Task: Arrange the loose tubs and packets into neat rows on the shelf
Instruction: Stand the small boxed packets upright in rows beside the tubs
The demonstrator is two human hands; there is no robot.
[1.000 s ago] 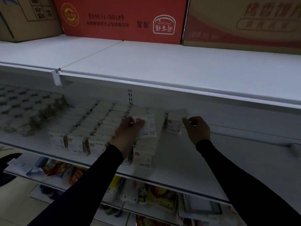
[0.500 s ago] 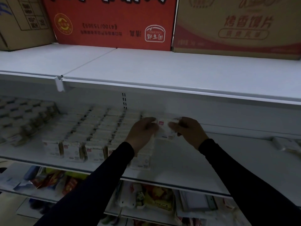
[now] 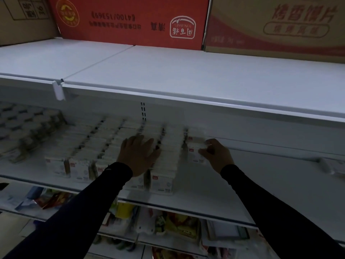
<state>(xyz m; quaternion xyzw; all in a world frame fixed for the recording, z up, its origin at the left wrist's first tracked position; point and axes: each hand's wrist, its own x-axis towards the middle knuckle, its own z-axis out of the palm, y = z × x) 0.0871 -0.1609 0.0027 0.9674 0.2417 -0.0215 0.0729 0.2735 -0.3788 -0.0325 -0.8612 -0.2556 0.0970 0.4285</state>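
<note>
- Small boxy white packets (image 3: 160, 181) with a red corner mark stand in rows on the smooth white shelf (image 3: 214, 199), the rows running front to back.
- Left hand (image 3: 139, 156) lies flat on the rows, fingers spread, gripping nothing.
- Right hand (image 3: 216, 156) pinches a loose packet (image 3: 195, 153) just right of the rows.
- Above, an upside-down red carton (image 3: 128, 19) reads "4100/15369".

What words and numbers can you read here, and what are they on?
"(4100/15369)", upside down: red box.
Logo and Chinese words on the red box, upside down: too unclear to read.
"烤香馍片": brown box.
Smaller words below it: too blurred.
Print on the left box: too blurred.
Red marks on the packets: too small.
</note>
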